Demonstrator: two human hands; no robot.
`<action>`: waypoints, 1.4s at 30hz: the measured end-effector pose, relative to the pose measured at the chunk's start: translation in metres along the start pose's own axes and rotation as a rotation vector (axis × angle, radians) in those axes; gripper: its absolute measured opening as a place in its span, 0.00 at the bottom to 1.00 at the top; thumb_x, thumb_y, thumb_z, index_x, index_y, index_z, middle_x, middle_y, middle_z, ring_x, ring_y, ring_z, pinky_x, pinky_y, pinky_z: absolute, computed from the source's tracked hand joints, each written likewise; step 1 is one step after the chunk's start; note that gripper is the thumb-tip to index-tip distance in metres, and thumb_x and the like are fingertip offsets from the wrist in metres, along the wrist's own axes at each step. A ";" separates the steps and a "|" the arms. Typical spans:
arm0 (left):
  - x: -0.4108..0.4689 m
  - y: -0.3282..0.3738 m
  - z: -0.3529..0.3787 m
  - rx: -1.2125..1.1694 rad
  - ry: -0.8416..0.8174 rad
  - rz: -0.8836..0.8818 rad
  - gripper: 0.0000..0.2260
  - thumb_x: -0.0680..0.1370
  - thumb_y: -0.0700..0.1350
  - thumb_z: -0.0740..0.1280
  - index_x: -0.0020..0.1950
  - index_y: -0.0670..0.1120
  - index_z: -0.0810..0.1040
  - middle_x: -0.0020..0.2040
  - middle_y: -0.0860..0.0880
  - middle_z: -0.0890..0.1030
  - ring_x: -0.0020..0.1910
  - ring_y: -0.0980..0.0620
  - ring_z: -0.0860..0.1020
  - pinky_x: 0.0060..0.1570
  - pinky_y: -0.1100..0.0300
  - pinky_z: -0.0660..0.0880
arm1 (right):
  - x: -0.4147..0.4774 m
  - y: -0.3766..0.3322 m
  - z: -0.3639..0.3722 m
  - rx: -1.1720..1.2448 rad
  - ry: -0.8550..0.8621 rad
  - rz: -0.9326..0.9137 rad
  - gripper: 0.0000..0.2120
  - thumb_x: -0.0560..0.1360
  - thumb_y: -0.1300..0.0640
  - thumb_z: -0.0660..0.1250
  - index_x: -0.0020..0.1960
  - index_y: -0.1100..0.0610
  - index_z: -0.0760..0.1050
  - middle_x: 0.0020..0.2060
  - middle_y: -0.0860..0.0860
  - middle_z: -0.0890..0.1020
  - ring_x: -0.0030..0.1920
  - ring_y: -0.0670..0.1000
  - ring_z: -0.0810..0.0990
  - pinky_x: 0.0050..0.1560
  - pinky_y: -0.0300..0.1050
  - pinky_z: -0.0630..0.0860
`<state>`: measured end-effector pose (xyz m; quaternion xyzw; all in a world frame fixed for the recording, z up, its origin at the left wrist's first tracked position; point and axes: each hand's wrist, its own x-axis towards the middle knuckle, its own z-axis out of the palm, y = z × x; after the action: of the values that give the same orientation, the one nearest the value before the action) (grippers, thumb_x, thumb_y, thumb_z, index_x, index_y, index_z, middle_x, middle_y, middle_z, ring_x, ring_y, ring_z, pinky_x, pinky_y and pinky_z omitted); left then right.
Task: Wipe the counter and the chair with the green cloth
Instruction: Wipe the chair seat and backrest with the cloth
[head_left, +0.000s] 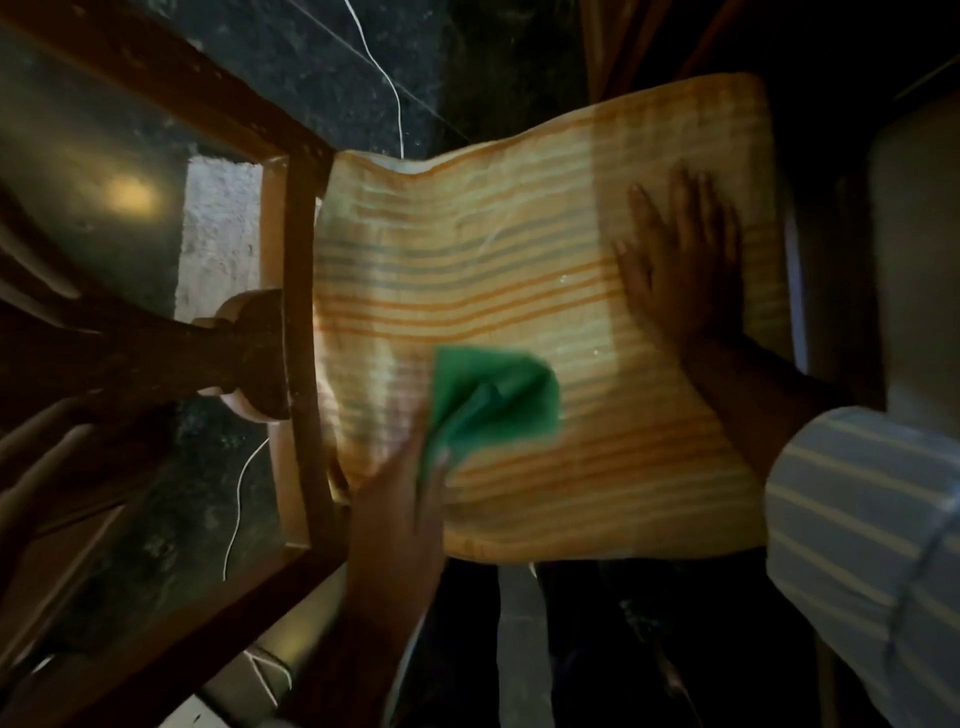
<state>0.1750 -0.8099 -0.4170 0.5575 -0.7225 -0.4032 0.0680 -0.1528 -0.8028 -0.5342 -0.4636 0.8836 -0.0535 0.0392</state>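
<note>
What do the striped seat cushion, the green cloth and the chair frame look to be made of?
Striped seat cushion: woven fabric, matte, with orange and grey bands and soft wrinkles. Green cloth: thin, limp textile, folding under the left hand; the weave is too blurred to tell. Chair frame: dark brown wood, probably, with a slight sheen.

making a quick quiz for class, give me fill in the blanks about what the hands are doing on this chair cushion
1. The left hand holds a ____ cloth.
2. The right hand lies ____ on the cushion, fingers spread.
3. The cushion's pattern is ____.
4. The right sleeve is ____ too.

Missing: green; flat; striped; striped
</note>
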 end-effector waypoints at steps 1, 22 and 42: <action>0.023 0.015 -0.003 -0.024 0.095 0.010 0.15 0.85 0.52 0.58 0.67 0.49 0.78 0.42 0.56 0.82 0.40 0.65 0.80 0.41 0.69 0.74 | -0.009 0.005 -0.001 -0.007 0.008 0.027 0.29 0.86 0.40 0.50 0.85 0.46 0.58 0.85 0.57 0.58 0.85 0.62 0.56 0.83 0.63 0.53; 0.011 -0.008 0.119 0.555 -0.448 0.722 0.19 0.75 0.38 0.59 0.63 0.41 0.82 0.69 0.42 0.79 0.75 0.41 0.70 0.74 0.38 0.61 | -0.024 0.013 0.011 -0.060 0.119 0.072 0.25 0.87 0.45 0.48 0.84 0.43 0.58 0.85 0.54 0.60 0.85 0.59 0.58 0.82 0.64 0.57; 0.193 0.008 0.060 0.591 -0.004 0.481 0.16 0.82 0.40 0.62 0.69 0.38 0.74 0.69 0.38 0.77 0.74 0.38 0.69 0.75 0.42 0.62 | -0.027 0.017 0.025 -0.060 0.161 0.077 0.25 0.88 0.44 0.46 0.85 0.42 0.56 0.85 0.54 0.60 0.85 0.59 0.58 0.82 0.63 0.55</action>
<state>0.0649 -0.9454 -0.5200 0.3669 -0.9179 -0.1509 -0.0043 -0.1478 -0.7724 -0.5607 -0.4246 0.9021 -0.0626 -0.0438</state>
